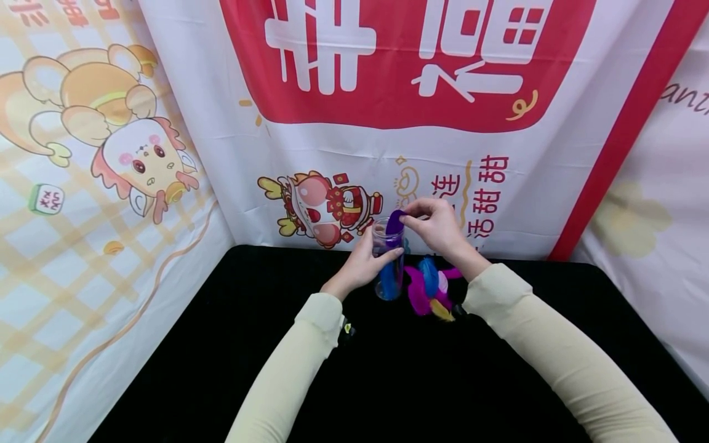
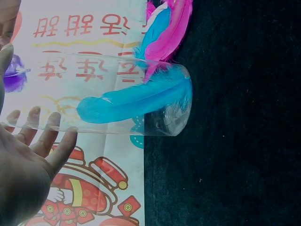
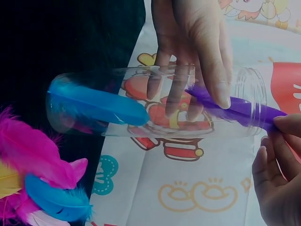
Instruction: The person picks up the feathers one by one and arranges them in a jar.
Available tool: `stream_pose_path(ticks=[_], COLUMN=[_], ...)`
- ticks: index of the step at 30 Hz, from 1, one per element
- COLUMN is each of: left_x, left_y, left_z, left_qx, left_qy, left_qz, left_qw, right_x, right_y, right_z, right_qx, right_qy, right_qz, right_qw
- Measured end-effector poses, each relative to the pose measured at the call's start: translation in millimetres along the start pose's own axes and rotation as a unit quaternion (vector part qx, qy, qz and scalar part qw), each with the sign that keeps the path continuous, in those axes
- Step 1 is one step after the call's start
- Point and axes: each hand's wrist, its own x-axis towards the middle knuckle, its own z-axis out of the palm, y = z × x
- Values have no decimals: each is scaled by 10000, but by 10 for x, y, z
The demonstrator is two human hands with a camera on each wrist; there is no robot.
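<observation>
A clear plastic jar [image 1: 380, 289] stands upright near the back of the black table, its threaded mouth uncapped. My left hand [image 1: 362, 261] grips its upper part, thumb on one side and fingers round the other. Inside, toward the bottom, lies a blue feather [image 2: 136, 101]. With thumb and fingertips my right hand [image 1: 440, 231] pinches one end of a purple feather [image 3: 244, 110] at the mouth. Most of that feather is inside the jar, while the pinched end sticks out past the rim.
Beside the jar on the right lies a loose pile with magenta feathers [image 1: 418, 294], a blue feather [image 1: 429, 278], a yellow feather [image 1: 441, 310] and a pale pink one [image 3: 44, 218]. A printed cloth [image 1: 310, 147] hangs behind the black table [image 1: 388, 375].
</observation>
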Motion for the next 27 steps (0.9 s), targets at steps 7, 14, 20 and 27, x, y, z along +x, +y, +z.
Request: stream_pose_path(ticks=[7,14,20,27], left_x=[-1,17,18,15], left_y=[-7,-26,-35,-23], left_z=[4,20,23,4], left_qx=[-10,36,43,85], left_qy=[-6,93,60,26], left_qz=[70,132,116,87], left_qw=[10000,9999,9999,9999], right_x=[6,14,-1,-2], right_y=[16,21,28,-1], right_z=[19,17,8,-84], right_qx=[-197,-192,-194,-355], right_qy=[-371,-549,-610,-648], right_qz=[204,291,229,186], right_qw=[9989,9979,9977,9971])
